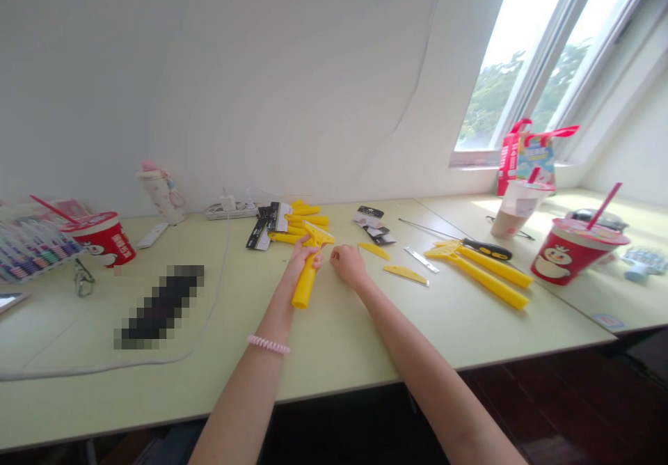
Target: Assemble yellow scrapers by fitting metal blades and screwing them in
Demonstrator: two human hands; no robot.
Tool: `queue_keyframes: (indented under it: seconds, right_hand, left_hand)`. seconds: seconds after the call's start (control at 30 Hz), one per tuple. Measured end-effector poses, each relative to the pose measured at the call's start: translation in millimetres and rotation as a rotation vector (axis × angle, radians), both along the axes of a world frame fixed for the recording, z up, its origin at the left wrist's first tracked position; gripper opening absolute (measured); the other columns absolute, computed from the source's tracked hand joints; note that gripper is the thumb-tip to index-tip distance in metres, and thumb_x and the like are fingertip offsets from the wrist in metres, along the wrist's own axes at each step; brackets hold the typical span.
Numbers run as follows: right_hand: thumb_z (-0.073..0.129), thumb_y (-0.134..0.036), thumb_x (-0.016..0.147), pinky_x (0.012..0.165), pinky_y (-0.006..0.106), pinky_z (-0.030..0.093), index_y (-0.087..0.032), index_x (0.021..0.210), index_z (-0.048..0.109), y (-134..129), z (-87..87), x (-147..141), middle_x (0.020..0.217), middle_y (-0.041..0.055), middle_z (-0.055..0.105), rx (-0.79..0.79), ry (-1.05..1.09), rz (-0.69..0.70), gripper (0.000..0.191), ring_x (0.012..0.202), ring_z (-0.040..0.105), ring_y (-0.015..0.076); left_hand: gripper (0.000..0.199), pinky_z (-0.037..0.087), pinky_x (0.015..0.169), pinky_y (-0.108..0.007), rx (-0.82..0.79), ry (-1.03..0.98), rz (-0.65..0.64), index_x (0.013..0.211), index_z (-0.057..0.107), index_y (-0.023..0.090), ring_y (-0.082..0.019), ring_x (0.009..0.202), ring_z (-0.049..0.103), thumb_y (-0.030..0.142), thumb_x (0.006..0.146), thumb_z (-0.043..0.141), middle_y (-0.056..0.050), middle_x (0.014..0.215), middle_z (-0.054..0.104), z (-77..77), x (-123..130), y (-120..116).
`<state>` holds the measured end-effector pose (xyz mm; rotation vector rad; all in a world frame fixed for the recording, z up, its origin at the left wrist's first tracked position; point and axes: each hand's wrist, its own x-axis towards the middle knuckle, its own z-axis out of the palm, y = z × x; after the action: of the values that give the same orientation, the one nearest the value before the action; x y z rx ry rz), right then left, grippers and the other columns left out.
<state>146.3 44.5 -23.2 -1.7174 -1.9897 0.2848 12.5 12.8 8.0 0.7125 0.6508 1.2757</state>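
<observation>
My left hand [298,262] is wrapped round a yellow scraper [304,287], its wide head up and its handle hanging toward me. Just right of it, my right hand [347,264] is closed with curled fingers, low over the table; what they hold, if anything, is hidden. Two curved yellow blade covers [406,275] lie to the right of that hand, beside a thin metal blade [422,259]. Farther right rest two more yellow scrapers [490,280] and a screwdriver [486,249] with a black and yellow handle. Behind my hands is a pile of yellow scrapers [307,219] with black cards.
Black-and-white packaging cards [371,224] lie behind my right hand. Red cups [568,253] and a clear drink cup [516,207] stand at the right. A bottle [163,193], a power strip [229,209] and a rack of pens [36,249] are at the left. A white cable [211,312] crosses the table.
</observation>
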Motion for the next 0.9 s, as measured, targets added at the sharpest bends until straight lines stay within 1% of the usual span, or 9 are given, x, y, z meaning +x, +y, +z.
queue_keyframes:
  seconds: [0.07,0.13,0.27,0.37,0.5,0.6,0.7,0.8,0.9]
  right_hand:
    - [0.052,-0.013,0.078,0.07,0.029,0.036,-0.018,0.075,0.064,-0.7,0.8,5.8,0.092,0.0121,0.064,0.017,-0.045,-0.006,0.013,0.094,0.053,0.0237]
    - [0.051,-0.013,0.079,0.071,0.03,0.035,-0.017,0.075,0.063,-1.6,3.8,16.2,0.09,0.0128,0.064,0.031,-0.019,-0.04,0.014,0.093,0.053,0.0238]
    - [0.048,-0.017,0.079,0.071,0.03,0.036,-0.017,0.074,0.061,-2.8,13.7,42.9,0.086,0.0096,0.064,0.073,0.219,-0.131,0.014,0.086,0.053,0.0207]
    - [0.049,-0.026,0.078,0.066,0.027,0.037,-0.018,0.072,0.06,-2.7,18.1,56.1,0.074,0.0037,0.061,0.066,0.372,-0.058,0.014,0.073,0.053,0.0166]
    - [0.051,-0.03,0.074,0.06,0.025,0.036,-0.018,0.068,0.059,-2.4,17.2,58.2,0.064,0.0002,0.057,0.058,0.437,0.067,0.015,0.061,0.049,0.0135]
    - [0.051,-0.031,0.072,0.059,0.025,0.035,-0.018,0.068,0.059,-3.3,16.7,55.9,0.065,0.0004,0.057,0.075,0.453,0.107,0.016,0.059,0.048,0.0126]
    - [0.052,-0.031,0.072,0.06,0.025,0.035,-0.018,0.069,0.06,-5.1,18.1,55.2,0.066,0.0004,0.058,0.088,0.434,0.15,0.015,0.061,0.048,0.0127]
    - [0.053,-0.028,0.071,0.06,0.025,0.035,-0.019,0.068,0.059,-7.4,20.9,55.2,0.066,0.0,0.058,0.112,0.413,0.157,0.011,0.062,0.047,0.0126]
    - [0.054,-0.026,0.071,0.06,0.025,0.035,-0.019,0.067,0.058,-9.6,23.8,54.5,0.066,0.0002,0.058,0.13,0.421,0.159,0.01,0.061,0.047,0.0125]
  left_hand:
    - [0.057,0.032,0.042,-0.008,-0.017,-0.028,-0.032,0.117,0.04,0.026,0.001,0.048,0.042,0.006,0.066,0.057,-0.005,0.097,0.058,0.7,0.7,-0.9]
    - [0.057,0.032,0.042,-0.008,-0.024,-0.039,-0.064,0.118,0.039,0.026,0.001,0.048,0.041,0.004,0.069,0.055,-0.006,0.096,0.058,1.3,1.8,-2.3]
    - [0.054,0.032,0.041,-0.009,-0.057,-0.015,-0.123,0.121,0.037,0.025,0.0,0.048,0.04,0.003,0.073,0.05,-0.007,0.094,0.059,-0.2,5.6,-5.3]
    - [0.054,0.032,0.041,-0.01,-0.06,0.018,-0.186,0.121,0.037,0.024,-0.001,0.049,0.041,0.002,0.074,0.049,-0.007,0.092,0.059,-3.4,8.5,-7.4]
    - [0.053,0.032,0.042,-0.013,0.008,0.094,-0.254,0.121,0.038,0.023,-0.002,0.049,0.041,0.005,0.073,0.053,-0.004,0.087,0.059,-5.2,10.7,-11.0]
    - [0.052,0.032,0.042,-0.014,0.032,0.127,-0.268,0.121,0.04,0.022,-0.002,0.048,0.039,0.007,0.073,0.053,-0.003,0.084,0.058,-2.8,11.3,-13.9]
    - [0.051,0.031,0.041,-0.015,0.016,0.162,-0.256,0.12,0.042,0.022,-0.002,0.047,0.037,0.008,0.073,0.054,-0.003,0.083,0.056,1.2,11.8,-16.1]
    - [0.048,0.031,0.04,-0.016,-0.011,0.185,-0.238,0.119,0.045,0.022,-0.002,0.046,0.035,0.009,0.073,0.055,-0.002,0.081,0.055,4.7,12.3,-17.7]
    - [0.047,0.03,0.04,-0.015,-0.036,0.154,-0.236,0.118,0.046,0.022,-0.002,0.046,0.035,0.008,0.074,0.053,-0.001,0.077,0.052,6.2,12.5,-18.8]
